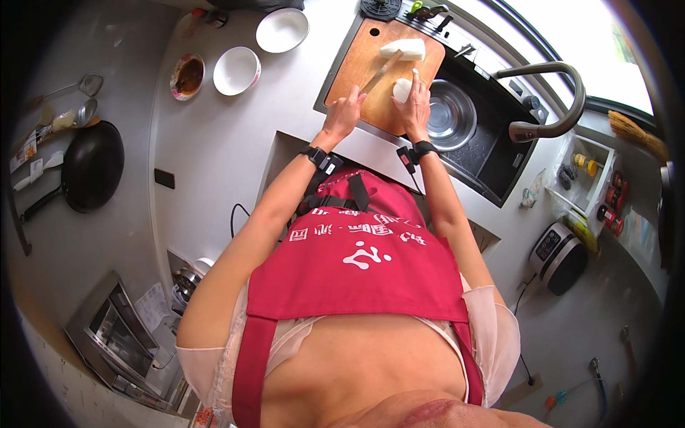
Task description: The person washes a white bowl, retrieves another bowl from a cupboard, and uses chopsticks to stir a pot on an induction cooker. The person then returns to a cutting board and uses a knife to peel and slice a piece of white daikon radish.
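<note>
A wooden cutting board lies across the edge of the black sink. My left hand grips the handle of a kitchen knife, whose blade slants over the board with its tip at a thick white peeled vegetable, perhaps radish. On the board nearer to me, my right hand rests at a smaller cut white piece, thumb and fingers around its side and the index finger stretched forward. Whether the right hand grips the piece firmly is hard to tell.
A metal basin stands in the sink under a curved faucet. Two white bowls and a floral dish of brown sauce are on the counter at left. A phone lies near the counter's left edge.
</note>
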`<state>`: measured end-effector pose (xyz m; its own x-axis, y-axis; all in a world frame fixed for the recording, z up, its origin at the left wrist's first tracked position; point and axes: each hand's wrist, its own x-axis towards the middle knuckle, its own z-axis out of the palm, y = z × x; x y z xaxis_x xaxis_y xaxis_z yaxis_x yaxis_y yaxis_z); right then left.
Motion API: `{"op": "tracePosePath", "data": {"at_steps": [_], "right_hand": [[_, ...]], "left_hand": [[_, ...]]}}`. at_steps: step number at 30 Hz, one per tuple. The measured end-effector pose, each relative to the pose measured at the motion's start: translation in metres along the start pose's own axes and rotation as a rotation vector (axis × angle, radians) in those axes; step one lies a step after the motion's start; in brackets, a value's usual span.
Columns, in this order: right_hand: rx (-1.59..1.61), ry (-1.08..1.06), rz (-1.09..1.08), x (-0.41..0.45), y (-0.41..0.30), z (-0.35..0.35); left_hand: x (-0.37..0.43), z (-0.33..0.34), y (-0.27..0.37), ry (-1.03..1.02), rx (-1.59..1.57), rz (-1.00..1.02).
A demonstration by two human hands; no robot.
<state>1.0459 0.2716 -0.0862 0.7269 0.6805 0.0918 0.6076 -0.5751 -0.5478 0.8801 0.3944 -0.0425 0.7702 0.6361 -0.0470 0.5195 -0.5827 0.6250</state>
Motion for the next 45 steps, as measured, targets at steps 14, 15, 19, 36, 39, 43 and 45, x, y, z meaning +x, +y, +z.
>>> {"op": "tracePosePath", "data": {"at_steps": [14,15,19,36,39,43,45], "right_hand": [[0.325,0.119,0.069,-0.015,0.019,0.013],[0.326,0.122,0.072,-0.018,0.016,0.012],[0.679,0.052,0.425,-0.018,0.012,0.006],[0.709,0.309,0.570,-0.011,0.040,0.061],[0.752,0.296,0.592,-0.011,0.040,0.063],[0.805,0.308,0.574,-0.008,0.033,0.061],[0.797,0.334,0.581,-0.010,0.038,0.064]], "left_hand": [[0.023,0.041,-0.003,-0.202,0.224,0.117],[0.023,0.039,-0.002,-0.204,0.226,0.120],[0.021,0.024,0.009,-0.178,0.191,0.074],[0.033,0.031,0.010,-0.258,0.200,0.132],[0.036,0.044,0.004,-0.256,0.212,0.136],[0.037,0.064,-0.011,-0.211,0.231,0.118],[0.035,0.061,-0.010,-0.204,0.210,0.132]]}}
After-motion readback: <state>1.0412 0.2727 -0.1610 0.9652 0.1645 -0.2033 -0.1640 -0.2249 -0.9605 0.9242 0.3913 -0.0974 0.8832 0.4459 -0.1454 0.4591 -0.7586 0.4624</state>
